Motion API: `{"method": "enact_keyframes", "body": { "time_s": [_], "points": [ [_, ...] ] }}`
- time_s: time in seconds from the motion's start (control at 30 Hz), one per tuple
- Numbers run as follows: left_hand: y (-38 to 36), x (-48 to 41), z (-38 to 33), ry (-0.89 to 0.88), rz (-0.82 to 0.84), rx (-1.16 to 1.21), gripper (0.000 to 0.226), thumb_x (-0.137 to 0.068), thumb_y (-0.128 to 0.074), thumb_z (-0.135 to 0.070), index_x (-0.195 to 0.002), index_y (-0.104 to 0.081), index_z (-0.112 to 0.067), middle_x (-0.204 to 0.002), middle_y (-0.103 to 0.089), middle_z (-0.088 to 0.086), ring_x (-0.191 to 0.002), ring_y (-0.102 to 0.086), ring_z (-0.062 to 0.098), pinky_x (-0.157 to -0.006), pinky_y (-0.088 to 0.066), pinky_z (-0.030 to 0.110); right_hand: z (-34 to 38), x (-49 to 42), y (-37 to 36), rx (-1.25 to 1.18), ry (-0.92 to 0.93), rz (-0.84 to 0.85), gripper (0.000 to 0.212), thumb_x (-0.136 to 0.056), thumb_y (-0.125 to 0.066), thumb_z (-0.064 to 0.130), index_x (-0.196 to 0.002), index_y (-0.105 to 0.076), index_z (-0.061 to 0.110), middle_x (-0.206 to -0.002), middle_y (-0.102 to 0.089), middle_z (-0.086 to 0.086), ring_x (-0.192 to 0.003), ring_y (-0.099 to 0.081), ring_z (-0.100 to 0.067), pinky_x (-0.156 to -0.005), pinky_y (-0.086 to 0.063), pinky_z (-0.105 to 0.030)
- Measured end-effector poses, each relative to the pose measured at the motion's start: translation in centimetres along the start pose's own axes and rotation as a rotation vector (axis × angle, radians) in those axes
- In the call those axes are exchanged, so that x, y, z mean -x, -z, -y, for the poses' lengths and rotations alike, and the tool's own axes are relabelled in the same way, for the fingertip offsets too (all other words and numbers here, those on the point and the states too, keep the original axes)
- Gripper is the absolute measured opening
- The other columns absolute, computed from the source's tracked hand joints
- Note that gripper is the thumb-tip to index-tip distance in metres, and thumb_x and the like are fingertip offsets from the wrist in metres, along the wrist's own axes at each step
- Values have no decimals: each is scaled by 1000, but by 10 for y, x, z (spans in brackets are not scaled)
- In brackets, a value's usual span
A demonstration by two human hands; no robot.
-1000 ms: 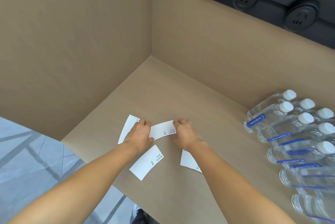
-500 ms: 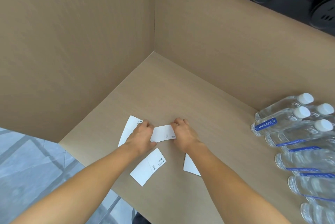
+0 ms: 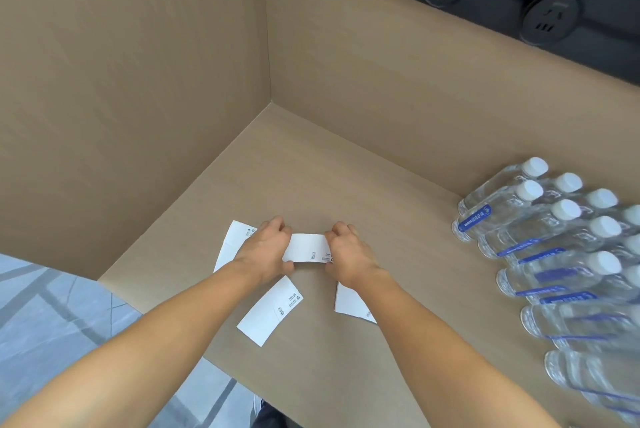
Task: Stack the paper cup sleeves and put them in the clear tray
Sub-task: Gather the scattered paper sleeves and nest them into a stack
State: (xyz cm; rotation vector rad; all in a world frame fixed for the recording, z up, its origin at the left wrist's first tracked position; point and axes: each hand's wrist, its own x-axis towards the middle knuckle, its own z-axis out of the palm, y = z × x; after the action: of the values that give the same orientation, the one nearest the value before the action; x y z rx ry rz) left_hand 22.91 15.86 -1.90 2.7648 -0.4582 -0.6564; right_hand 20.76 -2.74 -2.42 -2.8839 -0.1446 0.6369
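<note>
white cup sleeve [image 3: 306, 248] pinched between both hands, left hand [image 3: 265, 252], right hand [image 3: 349, 256]

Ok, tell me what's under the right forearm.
A white paper cup sleeve lies flat on the table, partly showing beside the right hand's wrist. Its far part is covered by the forearm.

I see a tan surface [image 3: 311, 164] set into a corner between two walls of the same tan. Three flat white paper sleeves lie on it: one at left [image 3: 231, 244], one nearer me [image 3: 268, 315], one at right [image 3: 351, 301]. Clear water bottles [image 3: 540, 244] crowd its right side.
</note>
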Motion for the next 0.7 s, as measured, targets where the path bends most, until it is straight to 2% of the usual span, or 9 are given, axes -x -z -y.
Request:
{"method": "enact_keyframes", "body": {
  "time_s": [0.13, 0.27, 0.43, 0.7],
  "points": [
    [6, -4, -30, -26, 20, 26, 40, -83, -70, -26, -113, -49, -9, -122, -41, 1, -114, -48, 25, -89, -48, 36, -23, 21, 10, -22, -48, -35, 37, -84, -64, 14, -118, -53, 9, -128, -40, -3, -121, -37, -23, -71, -41, -31],
    [3, -7, -64, -117, 17, -43, 49, -83, -71, -31, -122, -52, -8, -125, -42, 3, -119, -46, 24, -96, -48, 38, -50, 46, 14, -57, -105, -68, 38, -86, -66, 19, -121, -53, 10, -130, -40, -3, -122, -37, -22, -82, -47, -34],
    [-14, -9, -97, -205, 56, -109, 52, -82, -71, -35, -124, -53, -10, -124, -46, 4, -122, -42, 23, -94, -49, 39, -78, 75, 7, -78, -174, -66, 40, -86, -65, 15, -124, -55, 9, -131, -43, -5, -122, -39, -25, -93, -48, -36],
    [-40, -1, -108, -239, 132, -163, 51, -81, -69, -34, -124, -53, -12, -121, -50, 4, -120, -44, 23, -91, -49, 36, -91, 100, -18, -133, -223, 0, 43, -83, -66, 13, -124, -56, 10, -130, -44, -5, -120, -42, -25, -93, -49, -37]
  ]
}}
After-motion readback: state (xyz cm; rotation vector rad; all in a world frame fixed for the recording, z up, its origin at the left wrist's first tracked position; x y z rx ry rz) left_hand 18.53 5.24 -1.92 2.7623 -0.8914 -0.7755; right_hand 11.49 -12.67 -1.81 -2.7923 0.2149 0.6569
